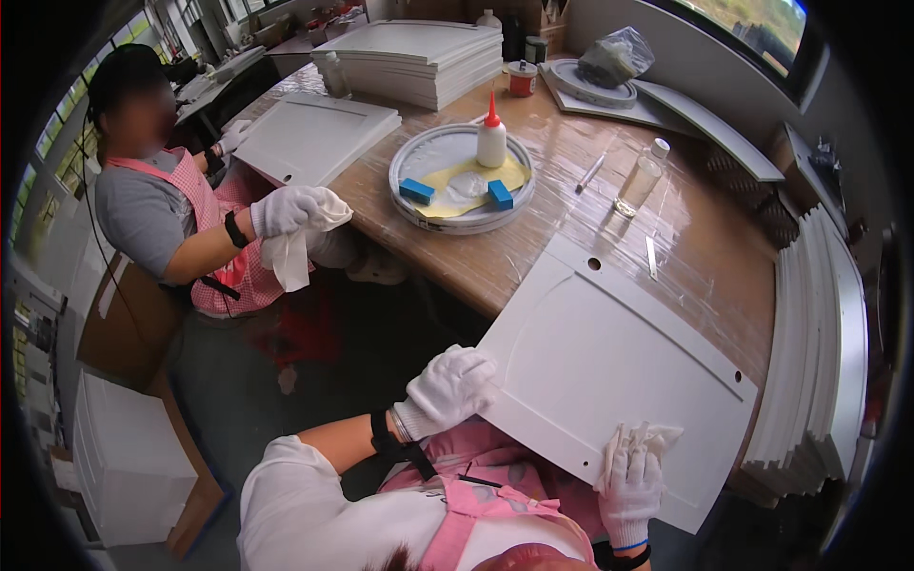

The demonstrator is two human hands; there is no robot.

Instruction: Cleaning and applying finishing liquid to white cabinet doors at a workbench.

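Observation:
A large white panel (609,352) with dark round holes lies slanted over the table's near edge, partly above my lap. My left hand (447,388), in a white knitted glove, grips its left edge; the fingertips are partly hidden there. On the panel's near right part, my gloved right hand (630,495) presses a crumpled off-white cloth (652,438) against the surface. A dark strap is around each wrist. Just past the panel lie a small white strip (651,258) and a clear bottle (642,179) with a white cap.
A round lid-like tray (405,211) holds a red-tipped squeeze bottle (492,143) and blue blocks (416,191). White panels stand stacked at right (809,352) and far back (409,71). At left, a co-worker (143,190) holds a cloth (290,257) beside more panels (314,133).

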